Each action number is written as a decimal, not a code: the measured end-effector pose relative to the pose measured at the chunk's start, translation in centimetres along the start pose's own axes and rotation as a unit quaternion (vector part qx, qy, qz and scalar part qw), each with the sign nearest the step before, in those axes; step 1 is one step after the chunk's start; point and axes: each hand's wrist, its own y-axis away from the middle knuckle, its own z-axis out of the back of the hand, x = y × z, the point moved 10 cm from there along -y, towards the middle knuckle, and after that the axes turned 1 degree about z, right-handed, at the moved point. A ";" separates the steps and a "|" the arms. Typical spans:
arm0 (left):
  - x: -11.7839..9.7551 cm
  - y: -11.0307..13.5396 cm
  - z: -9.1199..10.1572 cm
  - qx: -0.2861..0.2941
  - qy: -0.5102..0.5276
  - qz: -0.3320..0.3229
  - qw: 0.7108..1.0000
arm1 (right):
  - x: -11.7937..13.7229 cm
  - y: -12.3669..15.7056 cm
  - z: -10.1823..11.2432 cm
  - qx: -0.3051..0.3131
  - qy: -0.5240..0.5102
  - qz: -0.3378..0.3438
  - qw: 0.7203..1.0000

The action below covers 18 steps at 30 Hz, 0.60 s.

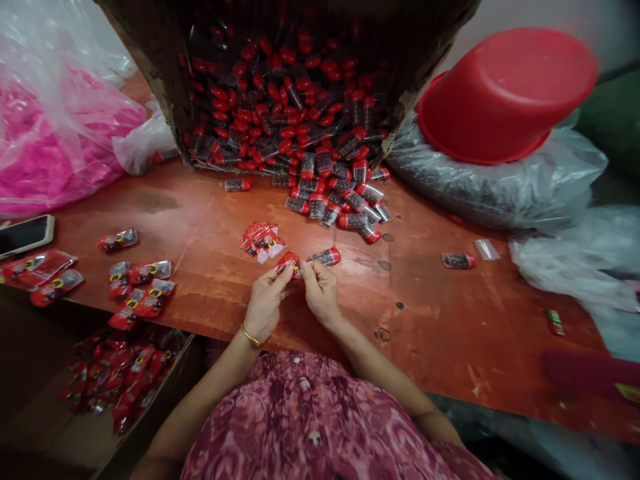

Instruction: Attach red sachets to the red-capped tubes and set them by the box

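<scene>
A small red printed card [287, 261] is pinched by my left hand [267, 300], which wears a gold bangle. My right hand [321, 290] has its thumb and fingers pressed together at the card's right edge. Just beyond the right fingers is a small clear container with a red cap [327, 256] and dark contents; whether those fingers touch it I cannot tell. A loose stack of similar red cards [263, 241] lies on the table beyond my left hand.
An open carton [150, 80] spills red-capped containers [320, 193] onto the table [200, 200]. Leftward lie finished-looking red packets [150, 270] and a phone [27, 235]; below, a box holds more packets [135, 380]. A red bucket [510, 93] rests on a plastic bag [500, 190].
</scene>
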 end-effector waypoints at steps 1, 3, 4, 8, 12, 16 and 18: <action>0.2 0.1 0.1 -0.010 0.022 0.007 1.000 | 0.0 0.3 -0.1 -0.002 0.004 0.004 1.000; 0.7 0.3 0.2 -0.017 0.046 0.033 0.998 | -0.1 0.6 -0.4 -0.002 0.011 0.011 1.000; 0.9 0.4 0.3 -0.018 0.055 0.044 0.997 | -0.2 0.7 -0.5 0.000 0.015 0.012 1.000; 0.7 0.3 0.8 -0.031 0.073 0.038 0.996 | -0.9 0.9 -1.0 0.027 0.026 0.000 0.999; 0.2 -0.1 1.3 -0.044 0.087 0.036 0.995 | -1.2 0.5 0.1 0.081 0.147 -0.028 0.985; -0.4 -0.3 1.5 -0.058 0.096 0.024 0.993 | -3.5 -0.9 3.7 0.113 0.443 -0.155 0.876; -0.5 -0.3 1.0 -0.049 0.093 0.019 0.994 | -4.4 -1.7 5.2 0.112 0.538 -0.207 0.810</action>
